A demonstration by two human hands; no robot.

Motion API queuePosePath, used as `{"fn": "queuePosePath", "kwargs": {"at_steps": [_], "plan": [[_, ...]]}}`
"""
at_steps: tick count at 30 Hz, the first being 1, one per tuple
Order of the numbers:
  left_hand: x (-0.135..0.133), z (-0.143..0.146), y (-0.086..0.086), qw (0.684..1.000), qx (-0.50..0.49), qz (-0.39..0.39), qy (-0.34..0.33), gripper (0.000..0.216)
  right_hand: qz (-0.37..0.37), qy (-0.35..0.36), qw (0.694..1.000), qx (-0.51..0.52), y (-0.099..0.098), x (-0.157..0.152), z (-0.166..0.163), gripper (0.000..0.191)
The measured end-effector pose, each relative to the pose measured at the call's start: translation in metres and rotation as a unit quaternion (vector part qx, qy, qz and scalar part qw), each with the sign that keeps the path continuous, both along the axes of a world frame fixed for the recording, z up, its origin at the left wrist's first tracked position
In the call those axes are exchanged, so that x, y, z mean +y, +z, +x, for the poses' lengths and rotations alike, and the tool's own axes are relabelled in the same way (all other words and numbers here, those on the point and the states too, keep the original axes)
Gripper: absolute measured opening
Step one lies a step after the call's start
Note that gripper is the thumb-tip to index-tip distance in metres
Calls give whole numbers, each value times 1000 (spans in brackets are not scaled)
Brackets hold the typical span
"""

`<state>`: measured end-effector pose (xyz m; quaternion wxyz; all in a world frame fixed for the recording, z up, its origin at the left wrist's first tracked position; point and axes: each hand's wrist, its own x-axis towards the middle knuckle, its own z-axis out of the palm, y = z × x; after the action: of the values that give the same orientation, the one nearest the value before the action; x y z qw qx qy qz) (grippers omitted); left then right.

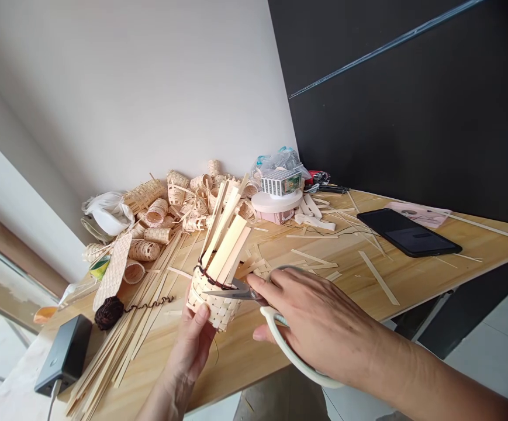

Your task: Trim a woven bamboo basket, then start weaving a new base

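My left hand is closed around the lower part of a small woven basket, held tilted over the table's near edge. Long pale strips stick up from its rim, and a dark brown cord runs around it just below them. In my right hand is a pair of scissors with white handles. Its blades are parted and lie at the basket's upper edge, by the cord. Whether a strip sits between the blades, I cannot tell.
Several finished woven baskets are heaped at the back left. Long loose strips lie beside a ball of dark yarn and a grey power box. On the right are a phone and scattered offcuts. A round white box stands behind.
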<state>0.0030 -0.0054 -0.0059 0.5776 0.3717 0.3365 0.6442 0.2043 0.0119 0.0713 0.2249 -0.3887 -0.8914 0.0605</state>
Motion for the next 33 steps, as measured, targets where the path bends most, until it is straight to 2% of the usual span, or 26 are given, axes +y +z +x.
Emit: {"fn": "queuePosePath", "kwargs": {"at_steps": [3,7,13,20,27,33], "plan": [[0,-2,0,1000,9,5,16,70,-26,5,1000,-1,0,0,0,30],[-1,3,1,999,12,6,37,75,-2,-11,1000,-10,-1,-1,-2,27],[-2,9,0,1000,3,10,22,72,17,-19,1000,-9,-3,-2,-4,27],[-4,8,-2,1000,-5,-9,27,70,-1,-14,1000,9,-2,-3,-3,24],[-4,9,-6,1000,-22,-6,16,72,-1,-11,1000,0,-5,-2,-2,19],[-3,9,-4,1000,-21,4,19,74,16,-18,999,-23,-6,-2,-2,19]]}}
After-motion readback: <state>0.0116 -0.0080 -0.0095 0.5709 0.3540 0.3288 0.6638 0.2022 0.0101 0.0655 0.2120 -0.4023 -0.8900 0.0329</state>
